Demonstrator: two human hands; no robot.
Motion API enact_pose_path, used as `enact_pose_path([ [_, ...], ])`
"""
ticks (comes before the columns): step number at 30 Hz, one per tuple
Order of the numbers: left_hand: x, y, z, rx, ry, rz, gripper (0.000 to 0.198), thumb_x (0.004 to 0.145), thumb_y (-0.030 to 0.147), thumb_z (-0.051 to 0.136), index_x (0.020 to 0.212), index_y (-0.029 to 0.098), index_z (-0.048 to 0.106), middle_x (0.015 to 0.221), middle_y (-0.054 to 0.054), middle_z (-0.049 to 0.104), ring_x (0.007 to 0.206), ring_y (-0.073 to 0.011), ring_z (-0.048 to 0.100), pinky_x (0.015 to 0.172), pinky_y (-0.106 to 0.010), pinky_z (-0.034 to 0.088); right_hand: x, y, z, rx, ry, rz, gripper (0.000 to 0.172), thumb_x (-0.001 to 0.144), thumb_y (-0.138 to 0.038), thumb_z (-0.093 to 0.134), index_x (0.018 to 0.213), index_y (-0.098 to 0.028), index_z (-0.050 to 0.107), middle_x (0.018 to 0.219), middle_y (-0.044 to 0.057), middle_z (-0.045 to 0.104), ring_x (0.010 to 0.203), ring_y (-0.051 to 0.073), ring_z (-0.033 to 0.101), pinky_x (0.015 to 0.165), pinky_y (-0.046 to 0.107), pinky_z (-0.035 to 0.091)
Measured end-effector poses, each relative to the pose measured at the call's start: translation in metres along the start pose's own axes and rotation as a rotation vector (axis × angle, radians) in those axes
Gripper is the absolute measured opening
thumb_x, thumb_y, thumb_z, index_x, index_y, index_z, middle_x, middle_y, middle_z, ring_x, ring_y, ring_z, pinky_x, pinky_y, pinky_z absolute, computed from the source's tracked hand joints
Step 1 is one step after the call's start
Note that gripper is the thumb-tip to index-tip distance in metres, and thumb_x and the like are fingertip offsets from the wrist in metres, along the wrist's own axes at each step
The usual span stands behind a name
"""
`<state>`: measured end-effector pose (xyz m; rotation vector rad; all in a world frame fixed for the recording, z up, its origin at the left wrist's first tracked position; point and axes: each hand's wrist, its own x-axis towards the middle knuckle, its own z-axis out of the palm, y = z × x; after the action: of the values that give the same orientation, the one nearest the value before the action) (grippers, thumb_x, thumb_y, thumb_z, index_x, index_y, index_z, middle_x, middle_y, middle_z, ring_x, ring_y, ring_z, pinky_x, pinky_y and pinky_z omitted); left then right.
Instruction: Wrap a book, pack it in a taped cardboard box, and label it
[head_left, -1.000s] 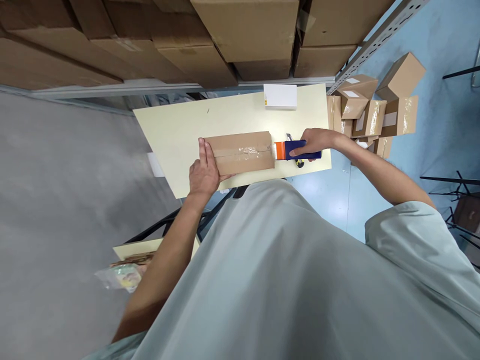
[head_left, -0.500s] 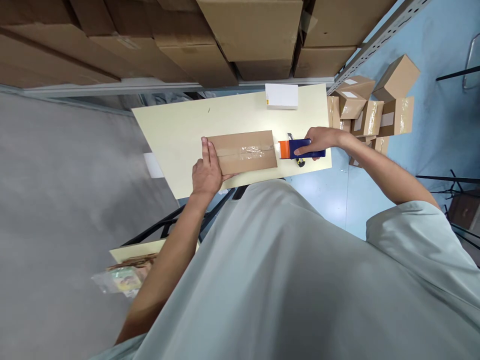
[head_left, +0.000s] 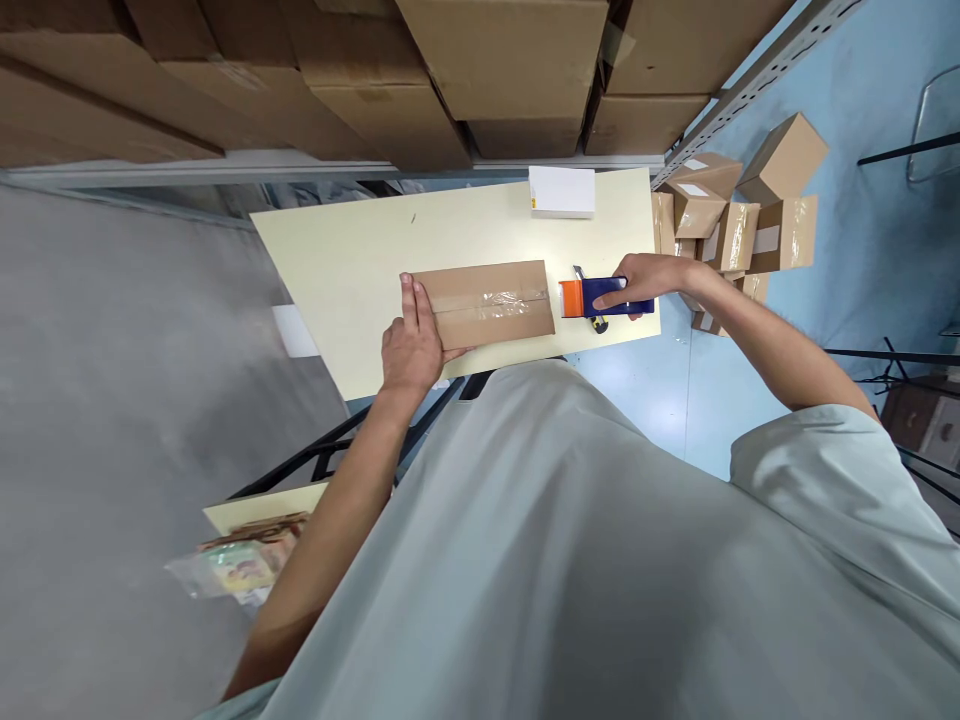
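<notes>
A flat, taped cardboard box [head_left: 491, 325] lies lengthwise on the pale yellow tabletop [head_left: 465, 220]. At its left end is my left hand [head_left: 412, 345], fingers on the top edge and thumb along the near side, holding it. My right hand [head_left: 636, 283] grips a dark blue, box-shaped object with an orange end [head_left: 572, 298], whose exact kind I cannot tell. The orange end points at the cardboard box, with a small gap between them. Partly hidden beneath the blue object is a box cutter [head_left: 599, 325] with a yellow and black handle.
At the table's back edge stands a white box [head_left: 562, 192]. Large cartons [head_left: 502, 60] fill the shelf beyond. Several taped cartons [head_left: 784, 230] are piled at the right. Lower left, a plastic-wrapped packet [head_left: 244, 570] rests on a lower surface.
The blue and orange object has shifted very slightly right, away from the cardboard box, with my right hand. My left hand keeps its hold. The view has moved a little.
</notes>
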<state>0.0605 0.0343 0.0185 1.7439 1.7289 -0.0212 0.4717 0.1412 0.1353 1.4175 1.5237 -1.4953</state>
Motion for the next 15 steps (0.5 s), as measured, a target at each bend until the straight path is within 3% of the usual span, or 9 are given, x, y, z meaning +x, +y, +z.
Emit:
enact_pose_path([
  [9,0.0028,-0.0016,0.0017,0.167,-0.036,0.014,0.133,0.093,0.086,0.068,0.184,0.006,0.013,0.191,-0.027,0.003,0.141,-0.057,0.061,0.121,-0.074,0.048,0.0019,0.007,-0.0008,-0.023,0.029,0.002,0.064,0.087,-0.081,0.084,0.1,-0.018,0.089,0.081,0.009,0.082,0.074,0.024,0.077,0.07,0.034,0.06],
  [15,0.0002,0.0054,-0.0059,0.269,-0.093,0.002,0.123,0.102,0.079,0.058,0.183,0.001,0.008,0.19,-0.031,0.001,0.144,-0.0504,0.06,0.12,-0.067,0.051,0.0047,0.0102,-0.0009,0.056,-0.014,-0.064,0.063,0.084,-0.082,0.085,0.096,-0.02,0.089,0.077,0.007,0.081,0.074,0.024,0.078,0.069,0.034,0.061],
])
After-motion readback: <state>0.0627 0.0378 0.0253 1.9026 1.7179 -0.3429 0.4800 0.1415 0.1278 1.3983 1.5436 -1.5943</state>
